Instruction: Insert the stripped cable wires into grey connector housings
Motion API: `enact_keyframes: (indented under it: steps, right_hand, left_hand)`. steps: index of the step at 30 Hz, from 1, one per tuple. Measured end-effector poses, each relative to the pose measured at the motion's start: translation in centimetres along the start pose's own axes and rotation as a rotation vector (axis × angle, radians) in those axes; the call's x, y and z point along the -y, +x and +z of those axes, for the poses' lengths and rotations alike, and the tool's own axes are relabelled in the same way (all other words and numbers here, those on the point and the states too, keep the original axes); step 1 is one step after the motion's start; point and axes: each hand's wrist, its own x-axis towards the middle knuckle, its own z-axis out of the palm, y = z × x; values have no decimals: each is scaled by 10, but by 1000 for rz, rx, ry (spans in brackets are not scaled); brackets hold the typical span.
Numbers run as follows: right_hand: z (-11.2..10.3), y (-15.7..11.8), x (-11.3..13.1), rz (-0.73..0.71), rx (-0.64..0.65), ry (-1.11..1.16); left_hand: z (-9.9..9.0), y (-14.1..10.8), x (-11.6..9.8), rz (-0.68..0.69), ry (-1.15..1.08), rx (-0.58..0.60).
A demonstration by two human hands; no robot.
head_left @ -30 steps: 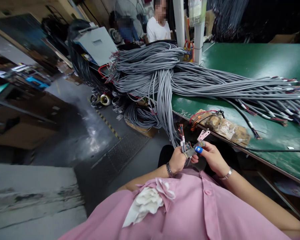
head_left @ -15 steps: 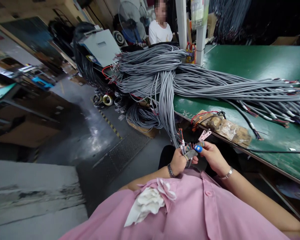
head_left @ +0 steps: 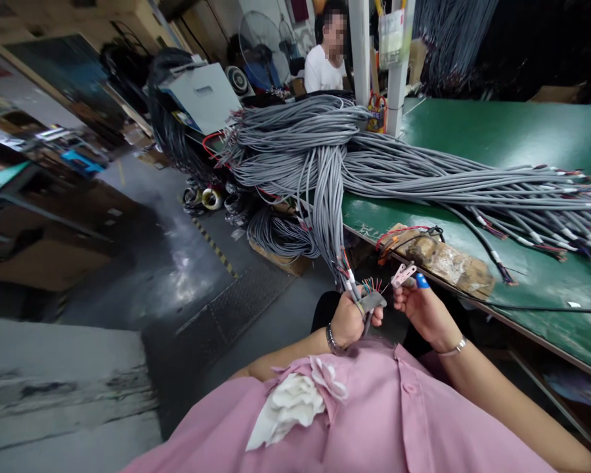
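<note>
My left hand (head_left: 347,322) is closed around the ends of grey cables, with grey wrapping on its thumb. Above that thumb, thin coloured wires (head_left: 372,284) fan out from a stripped cable end. More cable ends with white sleeves (head_left: 349,279) rise beside the same hand. A short way to the right, my right hand (head_left: 423,312) pinches a small pink tool (head_left: 404,274) with holes in its arms; its exact kind is unclear. Blue tape (head_left: 422,281) covers a fingertip of this hand. The grey cable bundle (head_left: 331,210) hangs from the table edge down to my left hand.
A long pile of grey cables (head_left: 423,171) lies across the green table (head_left: 497,131). At its near edge sits a tape-wrapped block (head_left: 453,259) with a black cord. Behind a white post (head_left: 396,85) is another person (head_left: 322,69). Coiled cables (head_left: 280,233) lie below left.
My right hand has moved right, away from the left hand, with the pink tool in its fingers. The coloured wires now show more openly above my left thumb.
</note>
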Motion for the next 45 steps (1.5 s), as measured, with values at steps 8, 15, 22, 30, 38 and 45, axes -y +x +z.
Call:
enact_keyframes:
  steps: [8,15,22,30,38,45]
  right_hand:
    - [12,13,14,-46,23,10]
    - [18,14,8,-53,-57,105]
    - [27,13,8,-83,-105,145]
    - [18,5,10,55,30,187]
    - [17,2,8,-75,-42,29]
    - [13,10,0,-194,-103,-80]
  left_hand:
    - [19,7,-16,-50,-11,212]
    - [22,11,-12,-75,-12,183]
    - [18,9,-8,-94,23,176]
    - [15,-2,-8,-86,46,136]
    - [17,-4,-7,-14,58,72]
    - [22,0,-11,-25,44,76]
